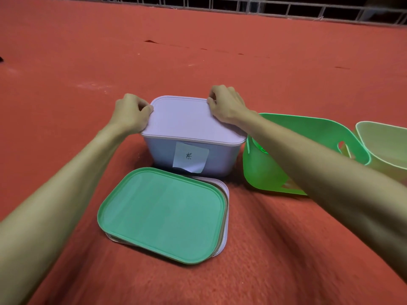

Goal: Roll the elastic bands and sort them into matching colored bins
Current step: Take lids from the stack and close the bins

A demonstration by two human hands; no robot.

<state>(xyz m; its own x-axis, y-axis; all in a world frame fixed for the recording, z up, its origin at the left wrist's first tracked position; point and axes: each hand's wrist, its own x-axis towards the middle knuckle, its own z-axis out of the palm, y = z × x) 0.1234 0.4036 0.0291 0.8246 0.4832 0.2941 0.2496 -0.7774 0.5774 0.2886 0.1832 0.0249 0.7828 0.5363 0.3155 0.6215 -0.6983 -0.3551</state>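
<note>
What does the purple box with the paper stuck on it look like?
The purple box is pale lilac, smooth like plastic, with rounded corners. It stands upright on the red cloth. A matching lid sits on top, and a white paper label with one handwritten mark is stuck on its front wall. The left hand and the right hand grip the lid's far corners with curled fingers. A green lid lies flat just in front of it.

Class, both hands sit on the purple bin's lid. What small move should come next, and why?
Probably pry the purple lid up: left hand and right hand grip its far corners, it covers the purple bin, and a green lid lies off in front.
</note>
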